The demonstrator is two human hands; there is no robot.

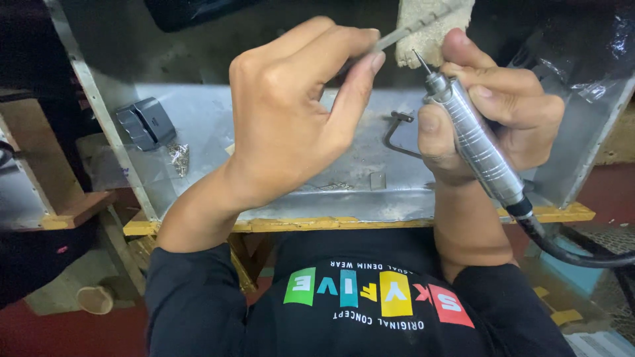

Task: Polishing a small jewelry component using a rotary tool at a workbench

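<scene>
My left hand [291, 112] is raised over a metal-lined work tray [198, 125] and pinches a thin pale metal strip [397, 36] between thumb and fingers. My right hand [496, 112] grips a ribbed silver rotary handpiece [473, 142] like a pen. Its fine pointed bit [421, 61] aims up and left, close below the strip. A black flexible cable [569, 251] leaves the tool's rear toward the right. Behind the strip stands a worn pale wooden peg [430, 33].
On the tray floor lie a dark grey folded clip-like object [147, 123] at left, a small heap of metal bits [177, 157], a bent dark metal hook [395, 135] and a small metal piece [378, 180]. The tray's yellow wooden front edge [317, 225] runs above my black printed shirt.
</scene>
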